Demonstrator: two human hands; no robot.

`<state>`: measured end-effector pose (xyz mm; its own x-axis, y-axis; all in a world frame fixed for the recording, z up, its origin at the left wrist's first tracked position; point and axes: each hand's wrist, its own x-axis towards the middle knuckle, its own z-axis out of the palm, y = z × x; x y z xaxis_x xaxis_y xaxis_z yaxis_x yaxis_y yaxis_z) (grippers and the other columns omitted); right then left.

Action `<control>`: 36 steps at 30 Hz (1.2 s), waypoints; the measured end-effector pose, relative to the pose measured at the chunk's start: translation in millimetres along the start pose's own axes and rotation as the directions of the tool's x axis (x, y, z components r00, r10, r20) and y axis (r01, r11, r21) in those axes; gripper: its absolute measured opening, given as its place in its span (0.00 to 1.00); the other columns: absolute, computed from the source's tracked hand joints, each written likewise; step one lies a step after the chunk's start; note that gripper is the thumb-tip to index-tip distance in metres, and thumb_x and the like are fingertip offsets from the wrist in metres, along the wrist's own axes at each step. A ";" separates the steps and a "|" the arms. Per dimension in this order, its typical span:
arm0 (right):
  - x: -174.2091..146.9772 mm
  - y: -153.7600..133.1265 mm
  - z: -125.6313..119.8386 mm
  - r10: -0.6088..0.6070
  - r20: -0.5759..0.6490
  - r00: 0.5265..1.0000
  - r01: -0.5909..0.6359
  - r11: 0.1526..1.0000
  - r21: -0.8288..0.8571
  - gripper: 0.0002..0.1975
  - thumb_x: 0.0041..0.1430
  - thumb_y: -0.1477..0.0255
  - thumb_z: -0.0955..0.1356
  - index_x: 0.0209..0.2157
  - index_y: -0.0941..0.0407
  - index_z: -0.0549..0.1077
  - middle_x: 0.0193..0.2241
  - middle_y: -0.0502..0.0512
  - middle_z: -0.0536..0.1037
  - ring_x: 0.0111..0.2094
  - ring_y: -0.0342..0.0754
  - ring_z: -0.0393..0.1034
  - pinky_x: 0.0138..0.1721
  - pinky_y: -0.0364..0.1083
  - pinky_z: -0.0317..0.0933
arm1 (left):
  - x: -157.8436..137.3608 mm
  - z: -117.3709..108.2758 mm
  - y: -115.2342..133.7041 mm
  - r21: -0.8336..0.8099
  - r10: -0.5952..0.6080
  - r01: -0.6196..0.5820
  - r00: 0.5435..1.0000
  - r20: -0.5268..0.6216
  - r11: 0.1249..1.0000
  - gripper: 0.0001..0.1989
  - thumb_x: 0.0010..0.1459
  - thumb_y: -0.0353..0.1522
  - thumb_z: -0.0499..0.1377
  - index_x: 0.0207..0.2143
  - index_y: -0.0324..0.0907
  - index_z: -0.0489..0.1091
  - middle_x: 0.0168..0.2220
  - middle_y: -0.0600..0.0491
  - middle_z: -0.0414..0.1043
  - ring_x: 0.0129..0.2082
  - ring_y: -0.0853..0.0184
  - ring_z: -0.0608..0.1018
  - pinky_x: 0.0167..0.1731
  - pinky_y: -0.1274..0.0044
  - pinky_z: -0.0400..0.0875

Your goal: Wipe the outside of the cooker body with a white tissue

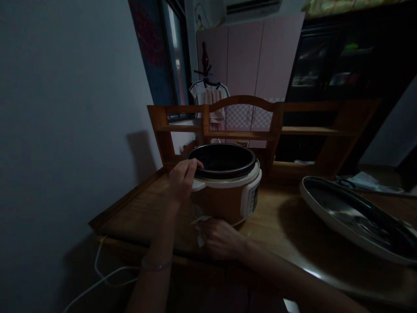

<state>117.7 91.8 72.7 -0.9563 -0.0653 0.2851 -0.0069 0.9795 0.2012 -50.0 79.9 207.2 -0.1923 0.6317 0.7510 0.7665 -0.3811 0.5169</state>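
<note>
An electric rice cooker (216, 200) with a brown body, white rim and side control panel stands lidless on the wooden desk. Its dark inner pot (228, 158) sits in the top and looks empty, though its floor is in shadow. My left hand (183, 176) grips the cooker's rim at the left, fingertips curled over the pot's edge. Down at the cooker's lower front, my right hand (218, 238) is closed around a white cloth or tissue (200, 237), close to the body's base.
The large detached lid (355, 221) lies upturned on the right of the desk (270, 252). A wooden shelf rack (241, 134) rises along the back. Beside the desk's left corner hangs a white cable (97, 265), and a wall (65, 108) bounds that side.
</note>
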 end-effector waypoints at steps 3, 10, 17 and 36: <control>-16.0 4.1 -8.1 -0.011 -0.006 1.000 0.011 0.999 0.034 0.17 0.64 0.73 0.64 0.50 0.66 0.74 0.53 0.66 0.76 0.56 0.53 0.68 0.60 0.50 0.58 | 0.2 -0.6 1.0 -0.008 0.014 -0.014 1.000 -0.005 1.000 0.22 0.68 0.42 0.43 0.32 0.45 0.73 0.35 0.54 0.75 0.39 0.66 0.75 0.44 0.74 0.66; -55.0 11.6 -24.1 0.041 -0.008 0.999 -0.039 0.981 0.189 0.20 0.63 0.74 0.62 0.54 0.67 0.71 0.54 0.66 0.75 0.57 0.52 0.68 0.62 0.50 0.57 | 0.2 -0.5 1.4 0.002 0.011 -0.011 1.000 -0.017 1.000 0.23 0.68 0.42 0.43 0.32 0.45 0.73 0.34 0.54 0.75 0.39 0.66 0.75 0.42 0.74 0.66; -84.3 17.4 -41.0 0.151 0.087 0.985 -0.170 0.942 0.289 0.28 0.54 0.76 0.66 0.58 0.62 0.69 0.55 0.63 0.74 0.58 0.53 0.65 0.62 0.52 0.56 | 0.4 0.8 -0.5 -0.002 0.011 -0.011 1.000 -0.016 1.000 0.23 0.68 0.42 0.43 0.32 0.45 0.74 0.34 0.54 0.75 0.39 0.66 0.75 0.43 0.74 0.66; -130.2 -40.0 -7.3 0.876 0.342 0.341 0.682 -0.481 0.552 0.18 0.64 0.70 0.63 0.53 0.56 0.73 0.56 0.58 0.74 0.62 0.52 0.61 0.65 0.57 0.52 | -0.6 3.2 -4.2 0.018 -0.015 0.015 0.999 -0.044 1.000 0.22 0.67 0.41 0.44 0.33 0.45 0.74 0.35 0.54 0.77 0.37 0.66 0.76 0.40 0.74 0.67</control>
<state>244.6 59.7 34.3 -0.4322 0.9006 -0.0466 -0.8097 -0.4103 -0.4195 -51.2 83.3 203.2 -0.2305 0.6065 0.7609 0.7746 -0.3590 0.5207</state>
